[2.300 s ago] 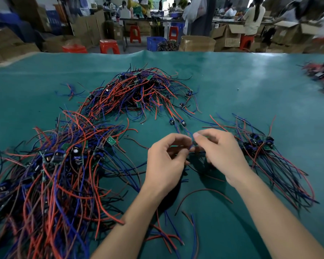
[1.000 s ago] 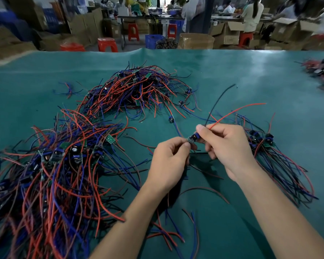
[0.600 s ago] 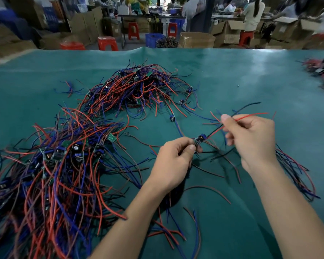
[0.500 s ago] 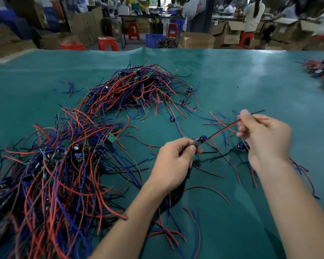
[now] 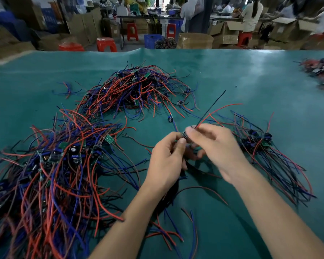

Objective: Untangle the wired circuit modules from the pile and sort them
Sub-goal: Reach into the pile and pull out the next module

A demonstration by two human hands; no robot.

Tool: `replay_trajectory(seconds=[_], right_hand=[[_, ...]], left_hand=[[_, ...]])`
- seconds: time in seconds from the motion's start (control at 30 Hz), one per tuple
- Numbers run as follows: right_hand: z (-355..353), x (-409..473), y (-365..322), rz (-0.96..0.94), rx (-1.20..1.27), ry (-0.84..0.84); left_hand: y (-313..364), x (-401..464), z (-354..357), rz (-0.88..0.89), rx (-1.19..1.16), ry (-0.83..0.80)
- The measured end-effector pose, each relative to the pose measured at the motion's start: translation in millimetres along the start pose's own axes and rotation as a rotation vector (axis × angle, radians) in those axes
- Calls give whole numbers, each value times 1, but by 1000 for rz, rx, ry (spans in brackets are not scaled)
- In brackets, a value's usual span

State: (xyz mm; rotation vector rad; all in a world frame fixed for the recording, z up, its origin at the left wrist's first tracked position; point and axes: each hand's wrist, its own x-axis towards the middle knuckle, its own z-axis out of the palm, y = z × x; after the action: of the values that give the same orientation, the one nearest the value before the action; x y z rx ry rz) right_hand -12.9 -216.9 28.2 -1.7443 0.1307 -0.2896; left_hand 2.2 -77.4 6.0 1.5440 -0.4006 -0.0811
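One module is held up again

The right hand [image 5: 213,146] has been brought back beside the left hand [image 5: 166,159]; the small module [image 5: 184,136] is pinched by both, its wires [image 5: 213,111] pulled free.

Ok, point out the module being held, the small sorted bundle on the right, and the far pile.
held module [image 5: 184,135], head view, on its dark body between the fingertips.
sorted bundle [image 5: 254,141], head view, on the clustered dark modules.
far pile [image 5: 137,88], head view, on the middle of its tangled wires.
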Motion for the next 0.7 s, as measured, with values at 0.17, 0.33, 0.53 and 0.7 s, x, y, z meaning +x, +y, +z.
replay_trajectory(seconds=[0.17, 0.33, 0.53, 0.7], right_hand=[[0, 1, 4, -167, -150, 70], [-14, 9, 4, -211, -140, 265], [-41, 15, -4, -204, 106, 509], [-53, 8, -33, -231, 390, 718]], left_hand=[[0, 0, 0, -33, 31, -52], [1, -1, 0, -22, 78, -120], [1, -2, 0, -1, 168, -185], [-2, -3, 1, -7, 233, -179]])
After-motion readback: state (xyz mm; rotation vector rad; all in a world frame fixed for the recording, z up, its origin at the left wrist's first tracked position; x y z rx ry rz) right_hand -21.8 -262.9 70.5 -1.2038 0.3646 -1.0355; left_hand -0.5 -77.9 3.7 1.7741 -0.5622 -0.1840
